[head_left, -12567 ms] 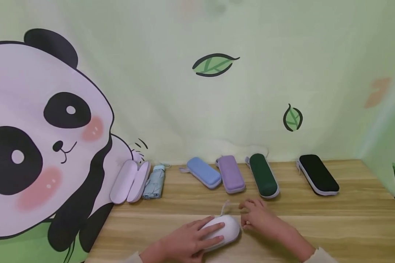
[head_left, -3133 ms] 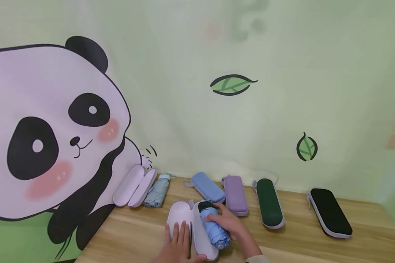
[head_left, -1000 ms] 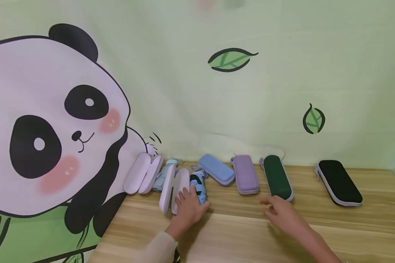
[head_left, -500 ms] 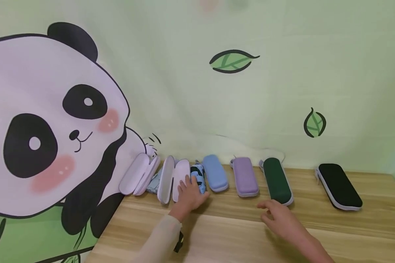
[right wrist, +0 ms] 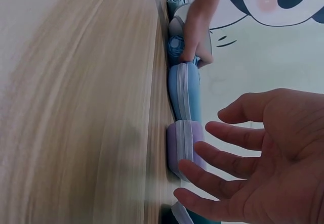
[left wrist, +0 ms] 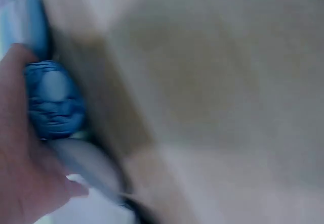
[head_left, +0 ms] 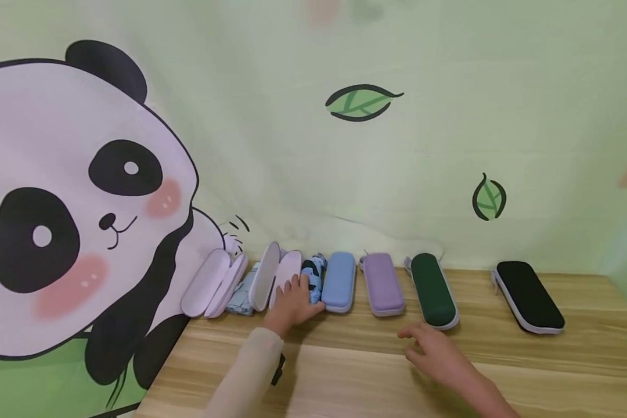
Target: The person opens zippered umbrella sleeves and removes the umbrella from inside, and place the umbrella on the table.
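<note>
My left hand point(head_left: 291, 305) rests at the near end of an open white glasses case point(head_left: 265, 278) and a folded blue umbrella point(head_left: 313, 278) with dark patches. Its fingers lie over the case's right half, and the thumb reaches past the umbrella to the corner of a closed light-blue case point(head_left: 339, 281). In the left wrist view the umbrella's bunched end point(left wrist: 55, 100) shows beside the thumb. My right hand point(head_left: 431, 351) hovers above the table in front of a dark-green case point(head_left: 432, 290), fingers loosely bent and holding nothing; the right wrist view shows its palm.
Left of the white case are a folded grey-blue umbrella point(head_left: 240, 299) and another open pale case point(head_left: 206, 284). A purple case point(head_left: 384, 284) and a black case point(head_left: 530, 296) complete the row along the panda-printed backdrop point(head_left: 407, 174). The wooden table point(head_left: 355, 377) extends in front.
The white case, earlier closed up front, was opened and the blue umbrella taken out. Both now stand farther back in the row. The light-blue case has turned from slanted to straight beside the umbrella.
</note>
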{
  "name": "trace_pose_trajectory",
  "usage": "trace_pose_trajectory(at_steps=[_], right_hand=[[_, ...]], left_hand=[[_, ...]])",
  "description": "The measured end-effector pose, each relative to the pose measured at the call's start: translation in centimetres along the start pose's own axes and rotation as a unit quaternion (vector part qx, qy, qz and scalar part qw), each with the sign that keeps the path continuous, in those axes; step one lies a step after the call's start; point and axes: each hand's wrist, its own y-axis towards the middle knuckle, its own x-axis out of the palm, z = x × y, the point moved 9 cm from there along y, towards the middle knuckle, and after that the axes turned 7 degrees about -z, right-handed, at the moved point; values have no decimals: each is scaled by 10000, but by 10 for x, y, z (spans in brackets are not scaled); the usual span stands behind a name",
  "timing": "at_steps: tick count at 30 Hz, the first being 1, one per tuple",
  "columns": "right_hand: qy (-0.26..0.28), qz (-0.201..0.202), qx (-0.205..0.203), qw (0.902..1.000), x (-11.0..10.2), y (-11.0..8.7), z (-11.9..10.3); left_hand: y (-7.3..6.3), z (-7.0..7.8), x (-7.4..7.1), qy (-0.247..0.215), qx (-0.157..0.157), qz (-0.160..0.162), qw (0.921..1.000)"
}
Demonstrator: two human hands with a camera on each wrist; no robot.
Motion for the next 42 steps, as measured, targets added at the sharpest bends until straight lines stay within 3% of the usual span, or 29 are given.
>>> trace_pose_trajectory(at_steps=[3,5,8,11,13,15,20,24,27,32,37,39,41,42], right_hand=[[58,-15,53,10000,3,-1,-1],[33,-12,59,10000,4,-1,-2],[-45,-2,12,10000,4,1,-4],[-29,45,0,10000,4,1,-6],[49,19,-30,10000,6,2,-8],[116,-42,-90,9999,9,1,-9],[34,-338,-299,9990,19,2,-12],[-146,-354,-355,9986,13,8,-14],[-230,-275,-469,9983,4,13,-17],[-405,-229,-660,9967,-3,22,-23],[-466,-350,-830,9948,-4,34,-28],[-532,-478,-968,9927,-2,37,-31],[-640,-631,-1110,9898,2,37,-34],[-720,-699,-1184,9879,5,38,-36]], left_hand=[[-4,6,-8,205,58,-192,9996],[-6,13,-15,89,113,-229,9996],[-6,33,-27,-306,394,48,9987],[-1,61,-33,-434,859,400,9946],[3,77,-30,-413,984,448,9933],[8,87,-19,-340,917,372,9945],[17,98,14,277,575,24,9980],[22,102,17,991,543,288,9932],[19,105,11,1274,727,555,9876],[-4,106,12,1534,1236,635,9783],[-45,103,14,1684,2004,624,9631],[-70,100,20,1653,2524,673,9510],[-99,98,28,1569,3194,681,9320],[-115,97,32,1551,3560,683,9190]])
